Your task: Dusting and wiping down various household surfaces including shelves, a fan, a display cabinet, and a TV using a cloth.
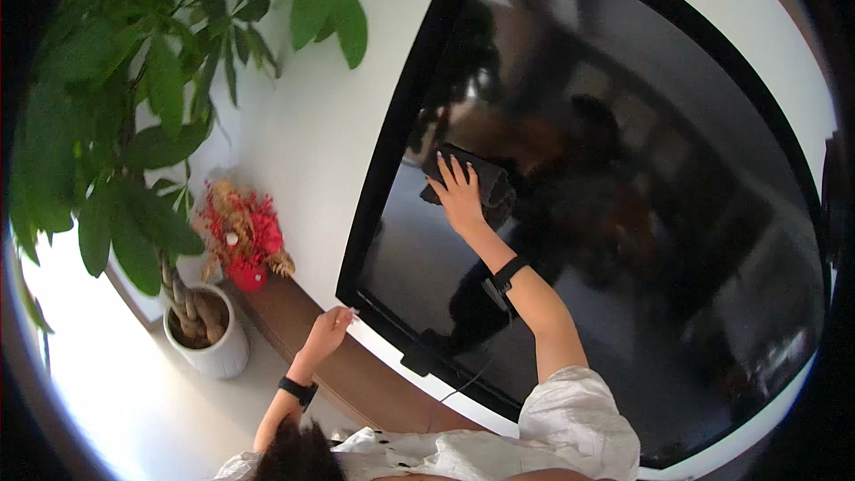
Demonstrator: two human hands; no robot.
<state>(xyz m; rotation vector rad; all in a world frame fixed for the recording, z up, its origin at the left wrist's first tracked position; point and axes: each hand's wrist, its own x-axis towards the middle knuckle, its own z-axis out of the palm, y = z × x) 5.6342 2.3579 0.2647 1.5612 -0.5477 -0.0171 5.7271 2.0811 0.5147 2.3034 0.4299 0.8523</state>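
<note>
My right hand (461,197) lies with spread fingers on a dark cloth (495,187), pressing it flat against the glossy screen. That screen belongs to a large black television (601,260), and the cloth sits toward its left side. Close to the television's lower left corner is my left hand (325,333), its fingers curled together. No object shows in the left hand, and whether its fingertips touch the frame is unclear. Each wrist wears a black band.
A brown ledge (320,347) runs below the television, bearing a red and gold dried-flower arrangement (250,234). Left of it, a leafy plant (153,93) rises from a white pot (224,347), with leaves reaching toward the television. A thin cable (477,374) crosses the lower frame.
</note>
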